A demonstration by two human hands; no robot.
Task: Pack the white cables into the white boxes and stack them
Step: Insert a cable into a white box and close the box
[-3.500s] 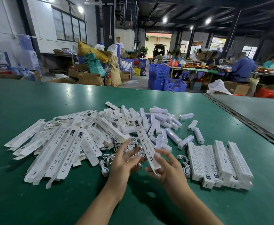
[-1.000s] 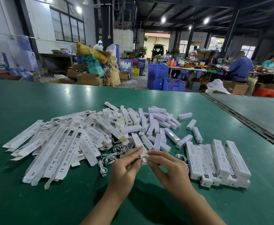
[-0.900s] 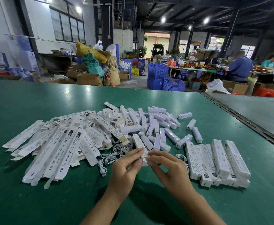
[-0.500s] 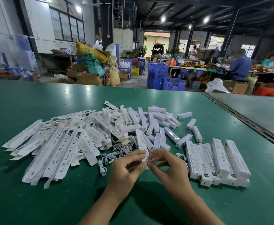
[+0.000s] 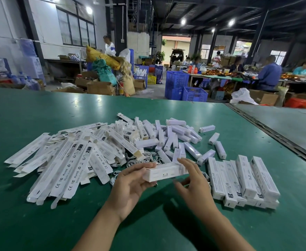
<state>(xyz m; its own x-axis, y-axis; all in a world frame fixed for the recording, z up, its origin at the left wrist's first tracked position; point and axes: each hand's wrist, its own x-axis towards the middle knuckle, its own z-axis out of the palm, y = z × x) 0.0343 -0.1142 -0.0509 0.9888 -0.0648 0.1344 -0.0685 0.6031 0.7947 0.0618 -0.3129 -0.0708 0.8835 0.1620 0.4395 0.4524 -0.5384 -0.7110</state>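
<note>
White box (image 5: 164,172), closed and lying crosswise, is held just above the counter (image 5: 39,109) between both hands. The left hand (image 5: 130,185) grips its left end, thumb on top and fingers curled beneath. The right hand (image 5: 193,182) has its fingers curved over the right end with the thumb apart below; whether it really grips I cannot tell.

Judging by the piles, the work is only partly done. Outside the right hand sits a stack of packed boxes (image 5: 246,180) in two layers, and this one looks ready to join it. Outside the left hand lies a much larger heap of flat boxes (image 5: 61,165), not yet folded. Just beyond the hands a tangle of white cables (image 5: 149,157) waits, and past it a scatter of short white pieces (image 5: 175,138).

Past the green counter's far edge is a dim workshop with blue crates (image 5: 177,84), cardboard cartons (image 5: 99,87) and seated workers (image 5: 268,75).
</note>
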